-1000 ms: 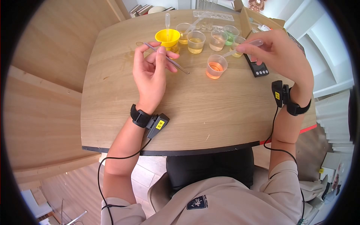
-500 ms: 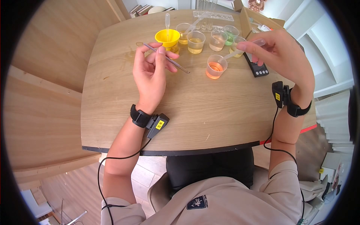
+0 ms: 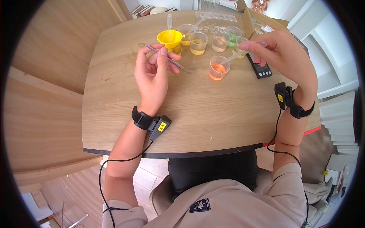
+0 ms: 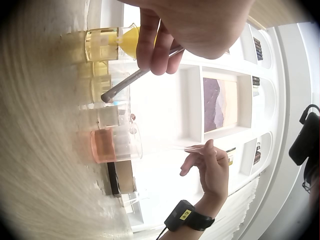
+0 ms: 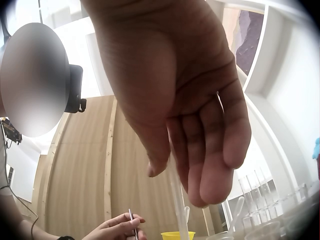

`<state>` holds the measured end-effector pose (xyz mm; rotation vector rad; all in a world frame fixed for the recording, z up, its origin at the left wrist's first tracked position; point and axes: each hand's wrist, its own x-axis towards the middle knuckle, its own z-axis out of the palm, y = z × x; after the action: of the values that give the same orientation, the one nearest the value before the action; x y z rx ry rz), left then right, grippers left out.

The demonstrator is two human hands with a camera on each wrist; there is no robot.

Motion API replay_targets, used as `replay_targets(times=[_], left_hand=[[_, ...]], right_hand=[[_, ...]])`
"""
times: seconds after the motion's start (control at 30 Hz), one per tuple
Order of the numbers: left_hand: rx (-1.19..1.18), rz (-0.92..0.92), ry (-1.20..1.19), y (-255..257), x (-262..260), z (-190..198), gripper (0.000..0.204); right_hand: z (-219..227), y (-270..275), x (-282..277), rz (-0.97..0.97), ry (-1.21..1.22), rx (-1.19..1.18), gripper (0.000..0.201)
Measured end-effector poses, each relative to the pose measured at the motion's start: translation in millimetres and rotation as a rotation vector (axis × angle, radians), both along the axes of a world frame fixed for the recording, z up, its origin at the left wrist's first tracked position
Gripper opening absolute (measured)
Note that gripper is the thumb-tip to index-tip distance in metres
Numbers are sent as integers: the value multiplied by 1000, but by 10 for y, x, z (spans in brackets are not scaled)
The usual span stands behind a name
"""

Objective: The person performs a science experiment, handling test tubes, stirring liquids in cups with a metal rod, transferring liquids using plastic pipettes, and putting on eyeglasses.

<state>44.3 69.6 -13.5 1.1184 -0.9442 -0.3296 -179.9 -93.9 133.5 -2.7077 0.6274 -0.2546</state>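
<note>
One rod (image 3: 176, 64) is gripped by the left hand (image 3: 153, 78); the right hand (image 3: 288, 54) pinches a dropper (image 3: 234, 56), now lower in the cup (image 3: 219, 67) between them, seemingly nearer its orange liquid (image 3: 217, 72).

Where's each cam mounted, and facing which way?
Head: on the head, forward and down at the table; left grip, right grip, arms, shirt.
Left wrist: along the table toward the cup of orange liquid, image sideways; both grips.
Right wrist: past right grip toward wooden panel; both grips.
Shared: both wrist views show yellow funnel.
</note>
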Motion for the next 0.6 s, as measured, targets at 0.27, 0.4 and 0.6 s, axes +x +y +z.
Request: replay_targets(times=[0.27, 0.4, 0.6], left_hand=[[5, -2, 0, 5, 2, 1, 21], [2, -2, -7, 0, 7, -6, 21], [-12, -12, 26, -5, -7, 12, 17]], right_hand=[[-51, 7, 12, 1, -20, -29, 38], [-144, 18, 53, -25, -8, 3, 46], [-212, -65, 172, 113, 209, -8, 30]])
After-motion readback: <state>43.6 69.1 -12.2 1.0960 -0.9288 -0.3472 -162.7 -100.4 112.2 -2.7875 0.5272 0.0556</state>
